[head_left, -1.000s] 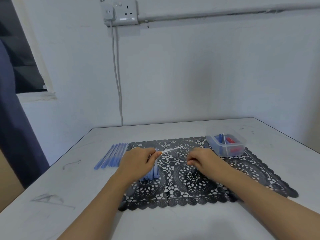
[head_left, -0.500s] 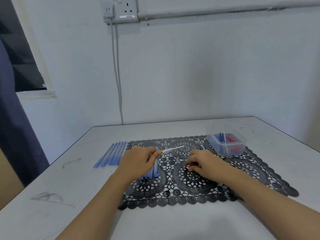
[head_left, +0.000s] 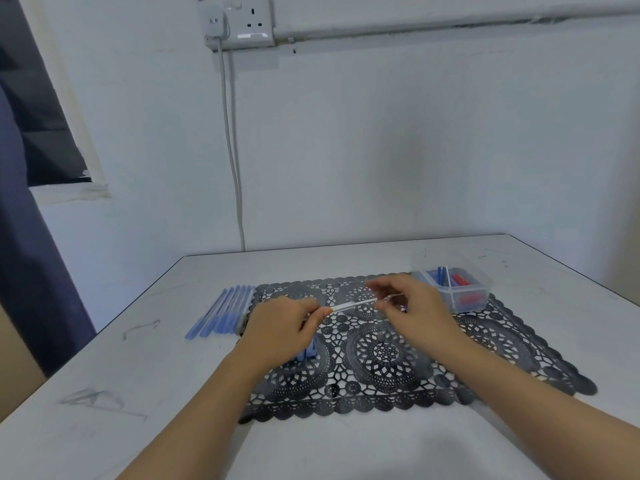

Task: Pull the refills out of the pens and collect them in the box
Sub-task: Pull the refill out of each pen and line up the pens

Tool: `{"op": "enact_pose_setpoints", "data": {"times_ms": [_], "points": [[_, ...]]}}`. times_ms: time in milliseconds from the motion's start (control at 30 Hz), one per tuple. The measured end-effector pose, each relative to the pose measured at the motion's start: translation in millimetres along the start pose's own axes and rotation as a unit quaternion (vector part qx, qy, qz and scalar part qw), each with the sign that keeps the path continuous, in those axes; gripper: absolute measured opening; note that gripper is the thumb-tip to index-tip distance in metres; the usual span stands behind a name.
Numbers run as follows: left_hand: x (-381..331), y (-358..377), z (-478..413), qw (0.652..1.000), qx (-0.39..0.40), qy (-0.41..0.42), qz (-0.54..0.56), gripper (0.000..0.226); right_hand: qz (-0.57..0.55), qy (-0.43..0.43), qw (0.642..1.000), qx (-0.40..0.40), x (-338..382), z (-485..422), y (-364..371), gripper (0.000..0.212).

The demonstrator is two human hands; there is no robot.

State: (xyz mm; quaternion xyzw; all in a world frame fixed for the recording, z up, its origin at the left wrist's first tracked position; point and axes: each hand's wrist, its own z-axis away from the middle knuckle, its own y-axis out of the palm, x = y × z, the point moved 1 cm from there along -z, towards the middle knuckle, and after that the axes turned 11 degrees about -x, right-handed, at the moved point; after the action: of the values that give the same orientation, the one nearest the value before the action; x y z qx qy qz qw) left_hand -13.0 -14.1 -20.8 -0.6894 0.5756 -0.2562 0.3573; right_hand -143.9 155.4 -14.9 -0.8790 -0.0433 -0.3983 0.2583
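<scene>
Lifted off the black lace mat [head_left: 502, 344] where it lay half a second ago, the person's right hand [head_left: 412, 308] has come up to meet the far end of a thin white refill [head_left: 353, 304]. The left hand [head_left: 280, 329] has barely shifted. The refill hangs just above the mat, near its centre, running from eight o'clock to two o'clock between the two hands. The left hand is curled closed, thumb and forefinger pinching the near end, and any barrel is hidden in the fist. The right hand's thumb and forefinger appear pinched on the far tip with the other fingers loosely spread, though motion blur softens the contact. The step in hand looks like the draw itself, or the handover of a freed refill. Next comes a straight pull toward two o'clock, with the left hand holding firm so the slender tube does not bend, then a short carry to the clear plastic box [head_left: 446, 296] at the mat's two o'clock corner. Blue and red pieces already lie in that box. A row of blue pens [head_left: 227, 311] waits on the table [head_left: 138, 375] off the mat's ten o'clock edge. More blue pens [head_left: 308, 353] show beneath the left hand; whether they are held or lying there cannot be told.
</scene>
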Motion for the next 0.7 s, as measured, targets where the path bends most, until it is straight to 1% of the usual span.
{"op": "enact_pose_setpoints", "data": {"times_ms": [67,133,167,233,400,500,567,700], "points": [[-2.7,-0.3,-0.1,1.0,0.0,0.003,-0.002,0.042,-0.095,0.077,0.992,0.009,1.3,1.9,2.6,0.034],[-5.3,-1.0,-0.4,1.0,-0.001,0.007,-0.006,0.041,-0.189,0.158,0.969,0.022,1.1,4.3,6.3,0.032],[-6.7,-1.2,-0.6,1.0,0.0,0.007,-0.006,0.04,-0.215,0.183,0.959,0.025,1.4,5.8,7.2,0.029],[-8.2,-0.7,-0.3,1.0,0.005,0.007,-0.008,0.036,-0.227,0.197,0.954,0.023,1.6,8.0,8.9,0.025],[-9.1,0.7,0.3,1.0,0.008,0.017,-0.015,0.035,-0.189,0.174,0.966,0.012,4.6,9.2,6.8,0.017],[-9.4,1.2,0.2,1.0,0.012,0.016,-0.014,0.034,-0.22,0.192,0.956,0.006,4.3,7.5,5.2,0.018],[-9.0,1.5,0.3,1.0,0.012,0.016,-0.01,0.033,-0.283,0.239,0.929,0.001,2.0,6.1,4.9,0.02],[-7.0,0.1,0.7,1.0,0.013,0.009,0.005,0.035,-0.406,0.338,0.849,-0.007,-5.6,-1.4,2.8,0.018]]}}
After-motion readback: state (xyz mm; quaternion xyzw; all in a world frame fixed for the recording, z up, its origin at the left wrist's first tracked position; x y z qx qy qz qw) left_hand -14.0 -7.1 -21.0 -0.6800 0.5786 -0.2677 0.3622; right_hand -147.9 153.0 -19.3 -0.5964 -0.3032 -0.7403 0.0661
